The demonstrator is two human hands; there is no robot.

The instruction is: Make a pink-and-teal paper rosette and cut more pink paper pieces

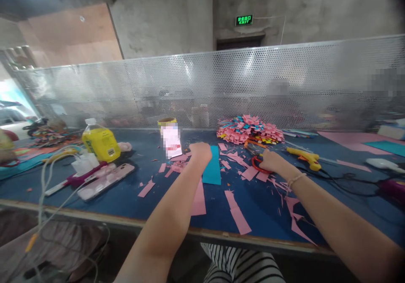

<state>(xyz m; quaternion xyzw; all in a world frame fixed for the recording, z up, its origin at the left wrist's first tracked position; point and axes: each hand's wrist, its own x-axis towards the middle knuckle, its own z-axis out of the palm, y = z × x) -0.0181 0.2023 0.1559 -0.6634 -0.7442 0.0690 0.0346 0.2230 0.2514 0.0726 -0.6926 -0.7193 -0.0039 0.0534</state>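
Scissors in right hand, blades toward the far edge

Scissors (254, 162) with red handles lie right of the worktop's middle. The long axis runs diagonally; the blades point away from the person and to the left. The right hand (272, 163) is closed around the handles. The fingers partly cover them, and blade opening is hard to make out.

A blue sheet (212, 169) lies left of the scissors, its long axis running from the far edge toward the near edge. The left hand (201, 151) is balled at the sheet's far left corner; its fingertips are hidden, so whether it grips the sheet cannot be told. A pink sheet (198, 202) is partly covered by the left forearm.

Pink scraps (236, 160) crowd the gap between blue sheet and scissors. A patch of bare worktop (218, 211) shows between the blue sheet and the near edge, bounded on the right by a pink strip (237, 213).

A paper pile (247, 131) stands toward the far edge, just beyond the blades. A yellow glue gun (305, 158) lies right of the right hand. At the right edge, a purple object (392, 190) is cut off.
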